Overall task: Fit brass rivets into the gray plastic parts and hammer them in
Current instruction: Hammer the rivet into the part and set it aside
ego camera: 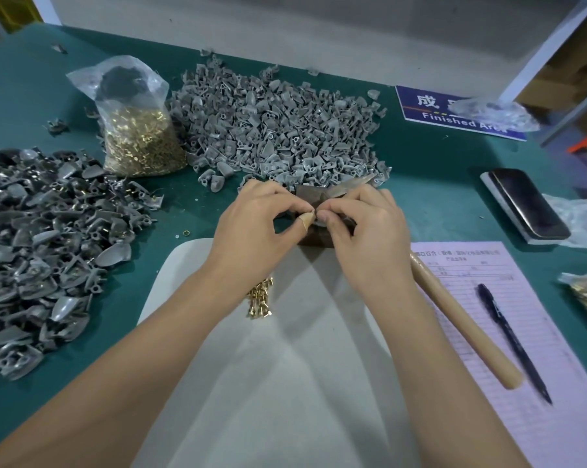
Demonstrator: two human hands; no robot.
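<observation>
My left hand point(258, 221) and my right hand point(363, 224) meet fingertip to fingertip over a dark block point(314, 238) at the table's middle. Between them they pinch a small gray plastic part point(315, 212), mostly hidden by the fingers; whether a rivet is in it I cannot tell. My left thumb wears a tan bandage. A small heap of loose brass rivets point(261, 298) lies on the white mat point(285, 366) beside my left wrist. The hammer's wooden handle point(464, 319) lies to the right of my right forearm, its head hidden.
A large pile of gray parts point(278, 126) lies behind my hands, another pile point(42, 244) at the left. A clear bag of brass rivets point(140, 140) stands between them. A pink form point(521, 332) with a pen point(511, 339), a phone point(528, 204) and a blue sign point(454, 113) are on the right.
</observation>
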